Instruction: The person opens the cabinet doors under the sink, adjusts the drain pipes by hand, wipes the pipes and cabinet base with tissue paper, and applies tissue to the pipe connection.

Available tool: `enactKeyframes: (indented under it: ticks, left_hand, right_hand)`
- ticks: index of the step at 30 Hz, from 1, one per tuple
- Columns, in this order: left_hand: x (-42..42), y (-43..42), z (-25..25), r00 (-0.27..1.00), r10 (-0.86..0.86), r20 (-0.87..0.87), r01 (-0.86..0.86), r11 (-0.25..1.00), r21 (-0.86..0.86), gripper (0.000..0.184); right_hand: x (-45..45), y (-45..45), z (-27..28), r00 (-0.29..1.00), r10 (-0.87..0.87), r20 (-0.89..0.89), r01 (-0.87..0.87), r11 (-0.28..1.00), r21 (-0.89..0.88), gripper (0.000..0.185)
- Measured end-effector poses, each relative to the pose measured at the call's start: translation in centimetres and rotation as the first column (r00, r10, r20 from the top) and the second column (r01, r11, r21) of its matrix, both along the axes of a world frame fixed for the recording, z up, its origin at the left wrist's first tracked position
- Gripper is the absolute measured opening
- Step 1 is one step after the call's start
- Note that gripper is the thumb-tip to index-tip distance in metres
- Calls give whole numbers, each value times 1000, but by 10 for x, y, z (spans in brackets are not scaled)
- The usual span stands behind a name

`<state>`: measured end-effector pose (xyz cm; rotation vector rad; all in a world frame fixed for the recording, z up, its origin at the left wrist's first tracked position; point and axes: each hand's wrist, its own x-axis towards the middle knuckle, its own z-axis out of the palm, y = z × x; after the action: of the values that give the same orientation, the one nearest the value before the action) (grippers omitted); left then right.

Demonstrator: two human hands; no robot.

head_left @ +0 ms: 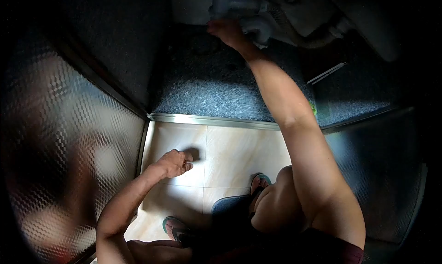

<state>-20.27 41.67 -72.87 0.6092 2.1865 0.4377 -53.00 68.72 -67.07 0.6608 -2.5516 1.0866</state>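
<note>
Left hand (174, 164) is hanging before the metal sill (216, 121), thumb parted from loosely curled fingers. Right hand (226, 32) is showing beyond it, grip indeterminable in shadow; nearby, a pale pipe (249, 5) is pointing rightward, long axis roughly paralleling the sill.

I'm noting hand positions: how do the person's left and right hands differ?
The left hand is brightly lit; the right hand is in deep shadow. The left hand is above the tiled floor, while the right hand reaches inside the cabinet near the pipes. Both are bare.
</note>
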Motion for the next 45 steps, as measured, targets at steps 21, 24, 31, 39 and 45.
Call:
enactKeyframes:
  ticks: [21,24,31,39,45]
  left_hand:
    - [2,0,13,999,-22,-42,21,1000,-17,37]
    - [2,0,13,999,-31,-23,30,999,-43,37]
    - [3,1,8,999,-38,-28,37,999,-27,35]
    - [3,0,1,996,-85,-42,85,996,-2,32]
    - [1,-28,-54,968,161,192,-208,944,257,32]
  right_hand:
    - [22,-12,87,871,403,280,-28,612,-791,39]
    - [23,-10,85,857,432,281,-36,595,-803,41]
    - [49,5,42,904,272,329,-109,892,-438,46]
    - [80,-27,36,957,-155,244,102,971,214,69]
    - [56,-11,0,981,-140,135,82,927,367,72]
